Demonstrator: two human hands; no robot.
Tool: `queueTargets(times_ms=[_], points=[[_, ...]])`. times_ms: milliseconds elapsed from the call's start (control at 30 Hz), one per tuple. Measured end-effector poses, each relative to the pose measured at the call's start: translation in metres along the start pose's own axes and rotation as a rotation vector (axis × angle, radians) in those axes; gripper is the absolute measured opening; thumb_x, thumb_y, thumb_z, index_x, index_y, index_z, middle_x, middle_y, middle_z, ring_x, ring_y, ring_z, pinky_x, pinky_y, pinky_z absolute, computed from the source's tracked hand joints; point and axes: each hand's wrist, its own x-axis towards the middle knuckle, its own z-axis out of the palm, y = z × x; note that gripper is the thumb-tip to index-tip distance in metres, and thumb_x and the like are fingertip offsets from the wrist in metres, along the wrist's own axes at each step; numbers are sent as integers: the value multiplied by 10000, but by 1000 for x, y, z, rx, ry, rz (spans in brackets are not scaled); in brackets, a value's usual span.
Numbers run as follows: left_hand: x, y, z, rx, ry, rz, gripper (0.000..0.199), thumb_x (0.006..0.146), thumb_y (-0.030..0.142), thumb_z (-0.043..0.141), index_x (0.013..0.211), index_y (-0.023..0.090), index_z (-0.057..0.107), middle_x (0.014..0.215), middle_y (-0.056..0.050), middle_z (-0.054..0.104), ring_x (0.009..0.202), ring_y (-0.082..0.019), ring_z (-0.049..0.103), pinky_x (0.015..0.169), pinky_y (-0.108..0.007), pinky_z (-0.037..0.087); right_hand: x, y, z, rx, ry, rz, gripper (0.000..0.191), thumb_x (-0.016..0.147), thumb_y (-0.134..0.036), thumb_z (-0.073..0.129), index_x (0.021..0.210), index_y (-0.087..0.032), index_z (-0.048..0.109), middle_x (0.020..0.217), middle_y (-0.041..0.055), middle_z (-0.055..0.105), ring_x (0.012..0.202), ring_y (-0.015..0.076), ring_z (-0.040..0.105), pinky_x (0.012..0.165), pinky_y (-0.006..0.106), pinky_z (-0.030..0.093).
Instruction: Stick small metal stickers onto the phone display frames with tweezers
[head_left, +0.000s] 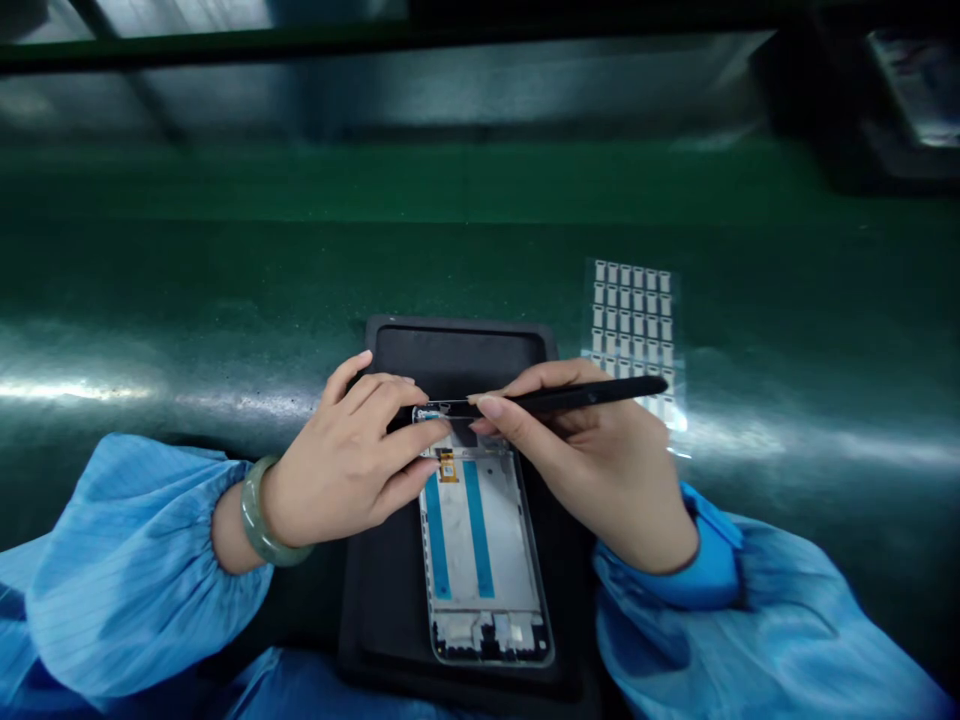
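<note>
A phone frame (pixel 517 540) lies face down on a black tray (pixel 390 590), its inside showing two blue strips and an orange flex connector (pixel 448 466). My left hand (pixel 356 450) rests over the upper left of the frame, fingers stretched out and apart, with the fingertips touching its top end. My right hand (pixel 585 450) grips black tweezers (pixel 592 394) between thumb and fingers. Their thin tips point left at the top edge of the frame, close to my left fingertips. Whether the tips hold anything is too small to tell.
A clear sheet with rows of small pale stickers (pixel 632 310) lies on the green table mat (pixel 262 270), beyond my right hand. A dark stand or box (pixel 840 130) is at the back right. A raised ledge (pixel 450 90) runs along the back.
</note>
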Motion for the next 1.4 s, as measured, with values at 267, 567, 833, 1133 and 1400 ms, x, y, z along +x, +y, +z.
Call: queueTargets(times_ms=[267,567,833,1133,1400], points=[[1,2,-1,36,-27,3,250,915,289,470,1089,199,625,1071,-79,585,1092,-239,528,1073,-526,260,-2,2,2,-127,37,-78,149,817,-302,692,846,-218,573,721,-7,652,601,176,680,505,255,557],[0,4,1,54,-30,-8,264,921,288,464,1126,202,606,1102,-75,584,1135,-233,510,1095,-511,260,-10,9,2,-225,105,-167,161,805,-318,703,886,-221,603,780,6,667,639,186,674,521,279,544],[1,5,1,51,-7,-5,245,918,279,473,1093,194,621,1095,-72,597,1128,-231,523,1094,-508,272,-10,7,3,-248,131,-187,148,798,-312,714,879,-240,614,796,6,675,674,192,676,537,291,560],[1,6,1,49,5,-10,258,916,286,476,1106,186,619,1093,-78,605,1117,-233,532,1092,-510,272,-9,0,6,78,241,-134,158,820,-237,687,900,-256,552,906,23,683,787,225,692,697,378,601],[-1,7,2,53,-5,-25,256,915,282,476,1120,189,598,1106,-80,591,1133,-233,518,1090,-520,269,-3,-2,7,171,8,-75,167,841,-202,654,913,-242,509,958,27,682,841,198,685,677,314,592]])
